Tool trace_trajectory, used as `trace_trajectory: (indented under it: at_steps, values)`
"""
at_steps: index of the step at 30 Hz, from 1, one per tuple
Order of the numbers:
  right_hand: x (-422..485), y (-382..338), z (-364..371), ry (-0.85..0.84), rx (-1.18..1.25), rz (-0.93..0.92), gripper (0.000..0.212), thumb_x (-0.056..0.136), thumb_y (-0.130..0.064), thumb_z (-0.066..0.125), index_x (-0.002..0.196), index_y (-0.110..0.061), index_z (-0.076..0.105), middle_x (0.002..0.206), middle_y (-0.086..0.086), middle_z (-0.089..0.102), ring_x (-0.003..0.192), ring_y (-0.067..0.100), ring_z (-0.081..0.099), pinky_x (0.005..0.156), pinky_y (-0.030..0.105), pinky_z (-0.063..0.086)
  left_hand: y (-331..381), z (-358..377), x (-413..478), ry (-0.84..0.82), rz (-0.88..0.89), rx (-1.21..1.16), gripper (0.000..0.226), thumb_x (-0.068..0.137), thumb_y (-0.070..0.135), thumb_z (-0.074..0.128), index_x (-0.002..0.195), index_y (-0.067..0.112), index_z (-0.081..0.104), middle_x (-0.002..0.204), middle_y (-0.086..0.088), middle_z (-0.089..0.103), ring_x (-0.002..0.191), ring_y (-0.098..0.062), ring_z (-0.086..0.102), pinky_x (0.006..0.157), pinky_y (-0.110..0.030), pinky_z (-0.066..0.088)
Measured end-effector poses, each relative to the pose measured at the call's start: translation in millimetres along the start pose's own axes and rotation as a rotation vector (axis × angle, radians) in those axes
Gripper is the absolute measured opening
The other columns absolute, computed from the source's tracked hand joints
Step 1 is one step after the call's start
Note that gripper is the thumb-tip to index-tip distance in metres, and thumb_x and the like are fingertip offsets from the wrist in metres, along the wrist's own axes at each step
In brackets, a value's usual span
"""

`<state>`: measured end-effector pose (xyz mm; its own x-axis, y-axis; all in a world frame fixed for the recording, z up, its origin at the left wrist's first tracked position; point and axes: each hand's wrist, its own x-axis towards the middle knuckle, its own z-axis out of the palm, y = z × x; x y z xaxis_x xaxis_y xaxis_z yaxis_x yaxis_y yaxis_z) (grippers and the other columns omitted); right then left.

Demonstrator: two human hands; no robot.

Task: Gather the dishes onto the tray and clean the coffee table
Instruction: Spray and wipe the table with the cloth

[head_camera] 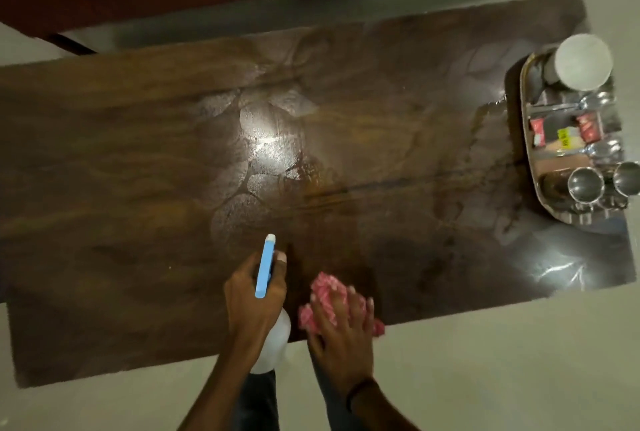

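Coffee table (138,140) wet mid-frame; left hand (254,295) gripping spray bottle (266,266), right hand (341,326) flat on pink cloth (327,287); tray (530,140) far right, packet writing unreadable.

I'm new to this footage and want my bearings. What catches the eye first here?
The left hand holds a spray bottle with a blue top over the near edge of the dark wooden table. Beside it, the right hand presses a pink cloth flat on the table. At the far right end sits a metal tray holding cups and spoons.
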<state>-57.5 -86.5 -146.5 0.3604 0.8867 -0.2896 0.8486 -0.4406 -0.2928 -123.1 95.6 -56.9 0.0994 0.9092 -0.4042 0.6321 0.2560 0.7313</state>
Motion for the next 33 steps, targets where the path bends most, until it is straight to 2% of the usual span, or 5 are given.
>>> trace_trajectory:
  at_steps: [7, 14, 21, 28, 33]
  values:
    - [206.1, 12.3, -42.2, 0.137, -0.043, 0.022, 0.056, 0.096, -0.058, 0.045, 0.146, -0.035, 0.045, 0.157, 0.011, 0.036, 0.146, 0.038, 0.027, 0.118, 0.064, 0.013, 17.0, 9.7, 21.0, 0.022, -0.011, -0.011, 0.027, 0.090, 0.028, 0.068, 0.070, 0.031, 0.052, 0.061, -0.007, 0.061, 0.051, -0.021, 0.060, 0.051, -0.023, 0.052]
    - [91.2, 18.3, -29.0, -0.030, -0.026, 0.011, 0.061, 0.095, -0.063, 0.042, 0.152, -0.042, 0.031, 0.165, 0.004, 0.010, 0.151, 0.037, 0.015, 0.113, 0.068, 0.021, 28.2, 0.5, 44.2, 0.020, -0.008, -0.064, 0.025, 0.088, 0.037, 0.063, 0.067, 0.029, 0.053, 0.055, -0.008, 0.060, 0.046, -0.024, 0.059, 0.051, -0.049, 0.056]
    - [331.8, -22.3, -65.6, 0.227, -0.063, 0.058, 0.052, 0.095, -0.060, 0.046, 0.143, -0.038, 0.048, 0.156, 0.007, 0.039, 0.143, 0.038, 0.030, 0.112, 0.067, 0.021, 25.9, -2.2, 100.3, 0.051, 0.091, -0.068, 0.030, 0.090, 0.042, 0.063, 0.069, 0.020, 0.057, 0.053, -0.003, 0.058, 0.046, -0.020, 0.059, 0.051, -0.048, 0.053]
    - [205.8, -16.9, -34.3, 0.155, -0.014, 0.030, 0.053, 0.094, -0.058, 0.048, 0.144, -0.038, 0.049, 0.160, 0.007, 0.033, 0.146, 0.039, 0.027, 0.113, 0.068, 0.018, 67.5, -15.8, 146.9, 0.073, 0.128, -0.109, 0.025, 0.095, 0.028, 0.066, 0.072, 0.018, 0.059, 0.057, -0.011, 0.059, 0.048, -0.030, 0.060, 0.051, -0.050, 0.052]
    - [337.4, -26.1, -62.9, 0.225, -0.054, -0.019, 0.053, 0.096, -0.059, 0.043, 0.143, -0.037, 0.049, 0.157, 0.008, 0.037, 0.143, 0.039, 0.031, 0.112, 0.068, 0.022, 69.4, -13.5, 170.7, 0.076, 0.181, -0.101, 0.020, 0.093, 0.031, 0.065, 0.077, 0.022, 0.058, 0.055, -0.009, 0.058, 0.046, -0.031, 0.059, 0.048, -0.050, 0.051]
